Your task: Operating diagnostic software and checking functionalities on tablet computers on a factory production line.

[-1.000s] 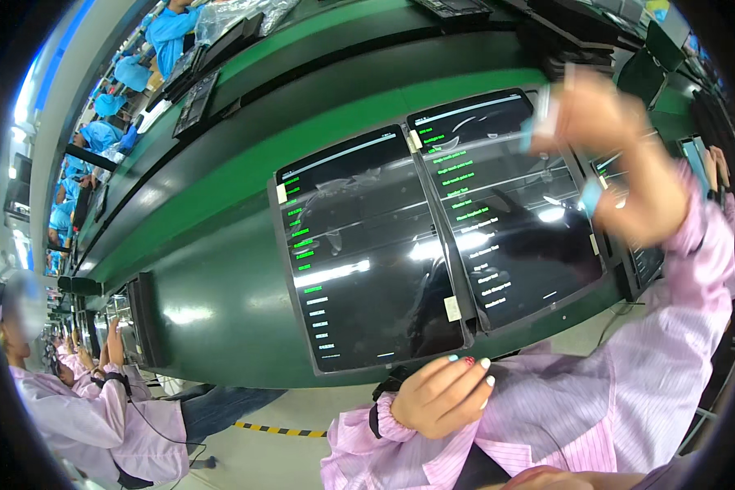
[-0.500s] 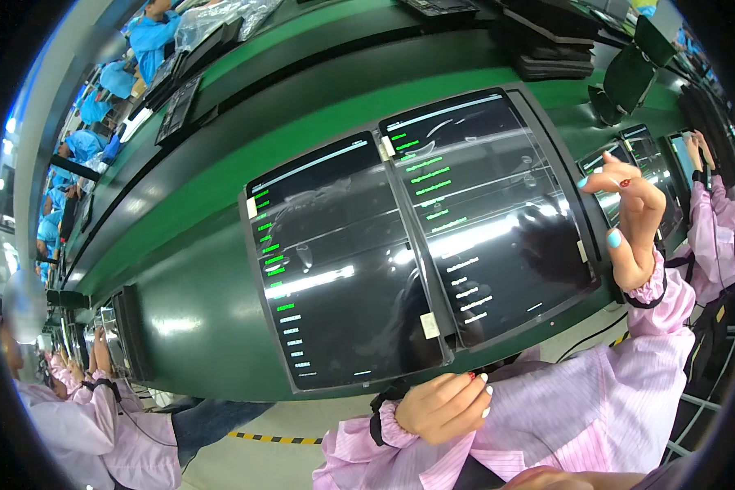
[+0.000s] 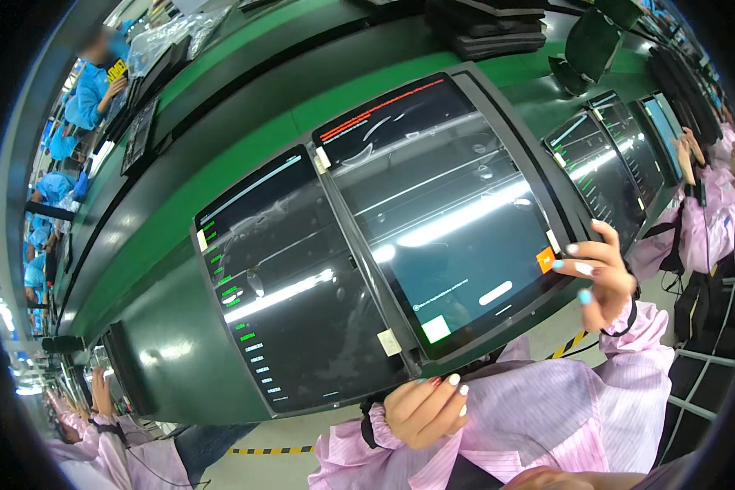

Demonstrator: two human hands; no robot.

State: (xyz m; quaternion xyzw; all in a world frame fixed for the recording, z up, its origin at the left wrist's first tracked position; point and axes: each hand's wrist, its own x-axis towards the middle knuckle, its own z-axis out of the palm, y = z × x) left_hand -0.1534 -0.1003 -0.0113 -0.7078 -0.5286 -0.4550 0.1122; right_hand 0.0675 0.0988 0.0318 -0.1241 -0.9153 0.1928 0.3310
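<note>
Two tablets lie side by side on the green worktable, lit and covered with glossy film. Green and white text lines run down the left tablet (image 3: 302, 327). The right tablet (image 3: 441, 184) has a dark teal screen with red text on top, a green square at the bottom and an orange square at its lower right. My right hand (image 3: 600, 282) is at that orange square, its fingers apart and one fingertip at the screen's edge; contact is hard to tell. My left hand (image 3: 425, 412), fingers curled together with nothing visible in them, rests by the near edge of the tablets.
The green worktable (image 3: 171, 327) extends left. Dark stacked trays (image 3: 490, 28) and a dark green stand (image 3: 592, 49) are at the back. More tablets (image 3: 596, 163) lie to the right, near a co-worker's hands (image 3: 688, 151). Other people sit at the left.
The right tablet's screen has switched from a text list to a teal page with coloured squares. My right hand has come down to its lower right corner. The view has shifted.
</note>
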